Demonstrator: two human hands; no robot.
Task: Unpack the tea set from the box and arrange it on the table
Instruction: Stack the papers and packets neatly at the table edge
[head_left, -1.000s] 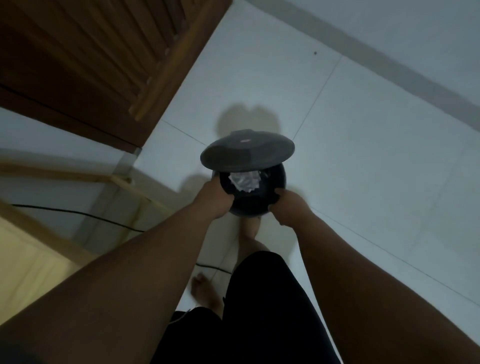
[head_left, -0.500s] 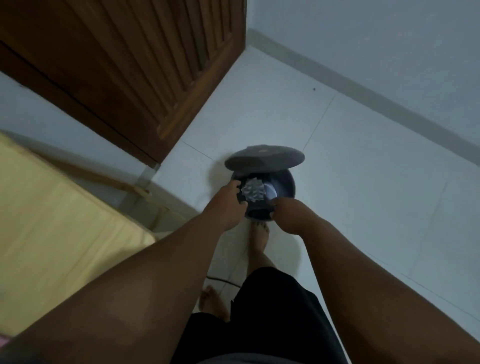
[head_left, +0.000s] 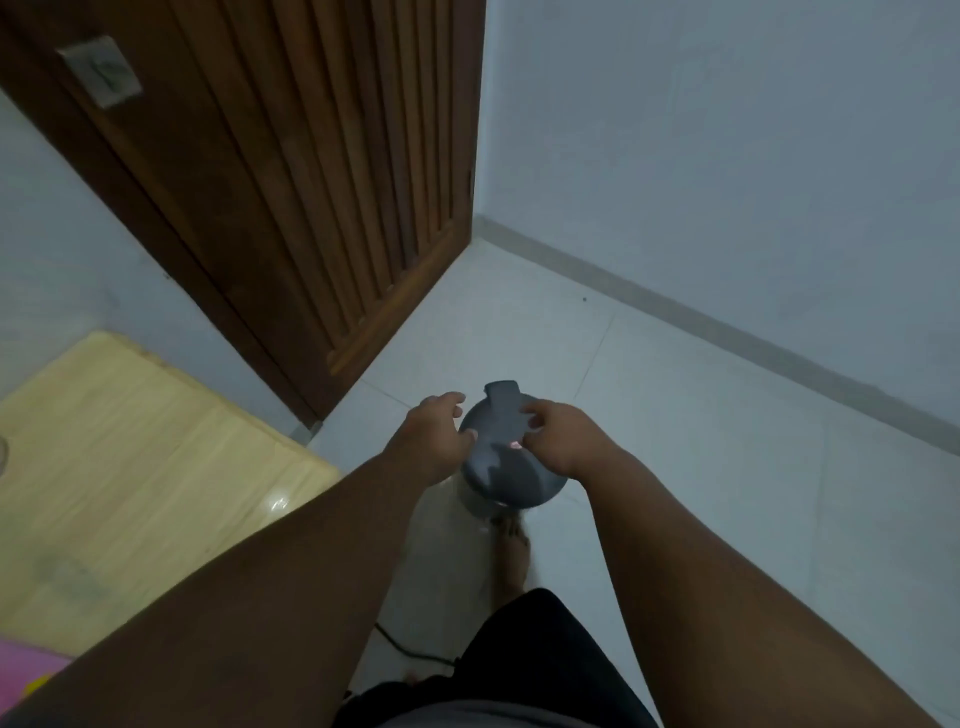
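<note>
No piece of the tea set and no box shows in this view. A round dark grey bin (head_left: 506, 475) stands on the floor in front of my feet, its lid down and a small red light glowing on top. My left hand (head_left: 434, 436) hovers at the lid's left edge with its fingers loosely bent, and it holds nothing. My right hand (head_left: 561, 436) is over the right side of the lid with relaxed fingers, also holding nothing. The bin's inside is hidden.
A light wooden table (head_left: 130, 467) fills the left, with something pink (head_left: 26, 670) at its near corner. A brown slatted door (head_left: 311, 182) stands behind the bin. A black cable (head_left: 405, 649) lies on the white tiled floor (head_left: 727, 467), and pale walls close the corner.
The bin's lid was up with crumpled white paper showing inside; it is now down. Both hands have left the rim and sit above the lid. My head has tilted up.
</note>
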